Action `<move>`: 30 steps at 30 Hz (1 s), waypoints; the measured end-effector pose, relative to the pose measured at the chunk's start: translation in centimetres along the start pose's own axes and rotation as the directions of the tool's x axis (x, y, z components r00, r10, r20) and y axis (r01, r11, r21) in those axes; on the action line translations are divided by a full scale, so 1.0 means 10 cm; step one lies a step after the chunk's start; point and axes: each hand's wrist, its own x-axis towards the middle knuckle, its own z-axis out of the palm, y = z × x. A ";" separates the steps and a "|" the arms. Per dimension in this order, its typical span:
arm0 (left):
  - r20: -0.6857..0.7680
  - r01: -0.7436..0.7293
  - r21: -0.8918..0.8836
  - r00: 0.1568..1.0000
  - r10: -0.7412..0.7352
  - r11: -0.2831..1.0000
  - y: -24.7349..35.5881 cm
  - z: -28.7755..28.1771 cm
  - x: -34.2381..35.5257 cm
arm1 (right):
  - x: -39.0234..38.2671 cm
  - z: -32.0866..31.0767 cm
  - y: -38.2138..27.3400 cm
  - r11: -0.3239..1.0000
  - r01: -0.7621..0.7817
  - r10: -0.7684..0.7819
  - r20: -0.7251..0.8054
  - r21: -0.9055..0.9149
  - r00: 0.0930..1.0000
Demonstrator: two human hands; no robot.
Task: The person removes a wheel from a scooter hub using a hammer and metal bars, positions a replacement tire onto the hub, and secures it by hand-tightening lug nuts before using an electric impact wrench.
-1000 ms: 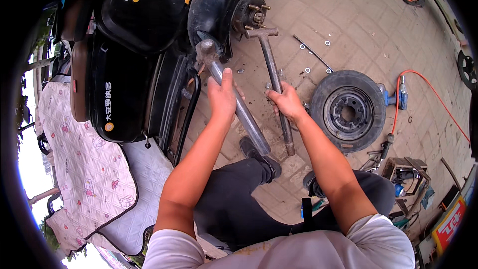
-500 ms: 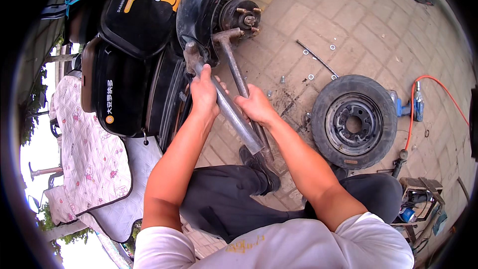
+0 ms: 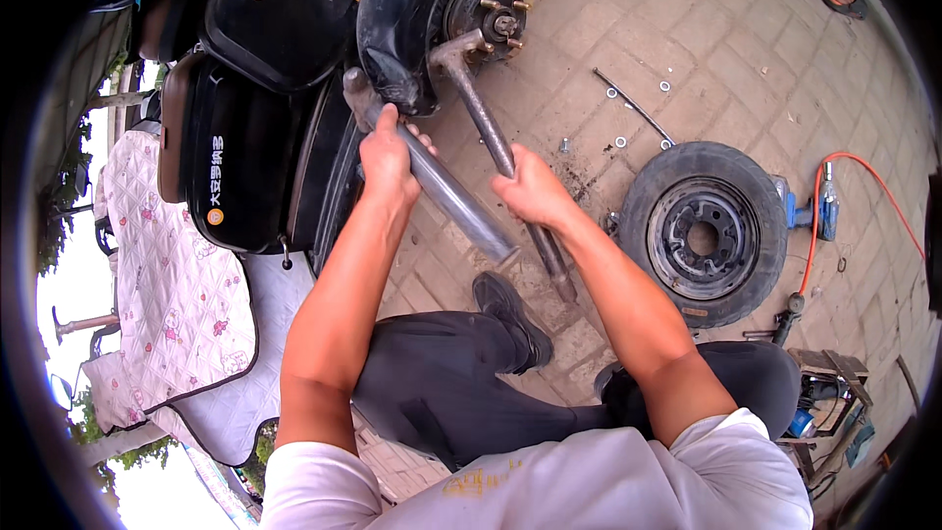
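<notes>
My left hand [image 3: 388, 162] is wrapped round a steel hammer with a thick pipe handle [image 3: 456, 204]; its head lies at the upper left, beside the black fender [image 3: 397, 29]. In my right hand [image 3: 535, 191] is a rusty T-shaped steel hammer [image 3: 479, 110], its slim rod handle slanting down to the right. The T-shaped head sits close to the wheel hub [image 3: 500, 24] with bare studs; whether they touch, I cannot tell. The two handles run side by side with a gap between them.
A wheel with its tyre [image 3: 643, 236] lies on the paving at right, beside a blue impact wrench [image 3: 826, 208] on an orange hose. Several washers and a metal rod [image 3: 633, 106] are scattered beyond it. The black vehicle body [image 3: 250, 167] stands at left; a tool crate [image 3: 834, 373] sits lower right.
My hands have moved apart: the left slightly left and up, the right to the right and up. The hammers' lower ends, earlier together, are now separated.
</notes>
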 end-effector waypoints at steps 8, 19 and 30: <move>0.010 -0.156 0.129 0.988 0.156 0.979 -0.21 0.37 -0.24 | 0.39 -0.32 0.21 0.759 0.231 0.165 -0.522 0.608 0.837; -0.069 -0.211 0.141 0.973 0.222 0.967 0.08 -0.03 -0.29 | 0.12 0.07 -0.01 0.994 0.063 -0.053 -0.107 0.094 0.993; 0.007 -0.185 0.262 0.982 0.190 0.947 -0.09 -0.21 -0.39 | -0.11 0.24 -0.04 0.978 -0.091 0.123 -0.164 0.190 0.979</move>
